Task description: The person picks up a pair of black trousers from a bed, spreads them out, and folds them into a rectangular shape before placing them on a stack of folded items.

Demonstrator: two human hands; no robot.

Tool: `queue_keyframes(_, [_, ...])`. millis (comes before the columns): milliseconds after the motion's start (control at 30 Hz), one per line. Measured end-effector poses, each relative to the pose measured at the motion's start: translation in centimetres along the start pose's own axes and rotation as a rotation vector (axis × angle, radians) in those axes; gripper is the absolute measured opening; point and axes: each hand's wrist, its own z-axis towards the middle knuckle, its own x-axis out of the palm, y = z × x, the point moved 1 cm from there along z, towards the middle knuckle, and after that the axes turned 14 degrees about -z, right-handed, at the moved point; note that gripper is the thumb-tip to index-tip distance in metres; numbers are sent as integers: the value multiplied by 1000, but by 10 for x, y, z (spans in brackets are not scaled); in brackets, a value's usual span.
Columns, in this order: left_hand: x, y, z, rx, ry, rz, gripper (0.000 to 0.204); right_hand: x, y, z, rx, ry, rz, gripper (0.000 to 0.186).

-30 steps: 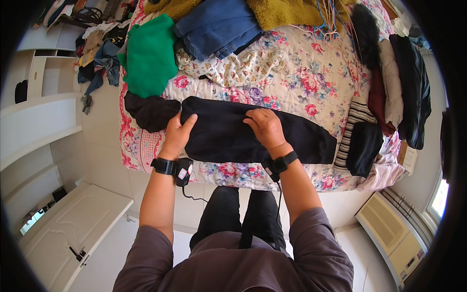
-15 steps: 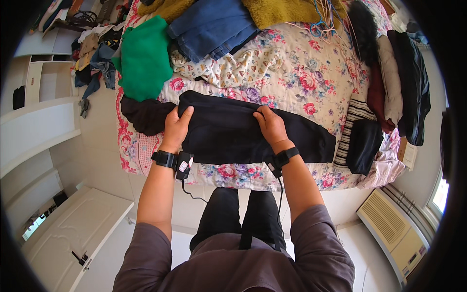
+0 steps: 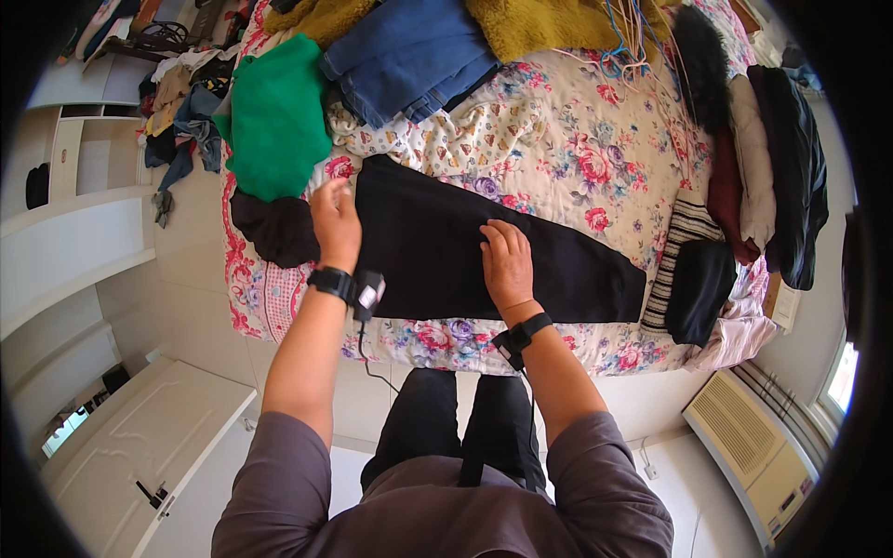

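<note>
A long black garment [image 3: 577,279] lies spread across the near edge of the bed. My right hand [image 3: 507,259] rests on its middle, fingers open and lying on the fabric. At the garment's left end, my left hand [image 3: 335,221] has loosely bent, slightly blurred fingers, with nothing visible in them. A dark brown bundle [image 3: 270,232] lies just left of it, below a green garment [image 3: 279,112]. Above the black garment are folded jeans [image 3: 409,56] and a white patterned cloth [image 3: 446,135]. A striped garment [image 3: 665,288] and a black bundle [image 3: 698,293] lie to the right.
The floral bedspread [image 3: 595,158] holds mustard fleece [image 3: 539,23], tangled hangers [image 3: 623,46] and piled clothes [image 3: 791,177] along the right. More clothes [image 3: 181,121] are heaped beyond the bed's left side. An air conditioner [image 3: 744,446] stands at lower right, a white door [image 3: 121,446] at lower left.
The black garment's upper left end has risen farther up the bed and looks flatter. My left hand has moved up and released the edge; my right hand's fingers have straightened on the cloth.
</note>
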Motion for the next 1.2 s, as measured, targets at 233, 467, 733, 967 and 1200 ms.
queue_keyframes(233, [54,-38,-66,282,585,66,38,30,10,4,-157,127,-209,47])
queue_keyframes(467, [64,10,-50,322,677,440,70,47,-5,0,21,305,-277,75])
queue_keyframes(733, [62,32,-37,280,673,319,53,49,-14,3,35,332,-256,87])
queue_keyframes(967, [17,-1,-31,-357,581,-571,43,7,-18,-14,-49,272,-130,69])
queue_keyframes(1200, [27,-43,-162,51,632,255,59,6,0,-57,-186,411,-135,76])
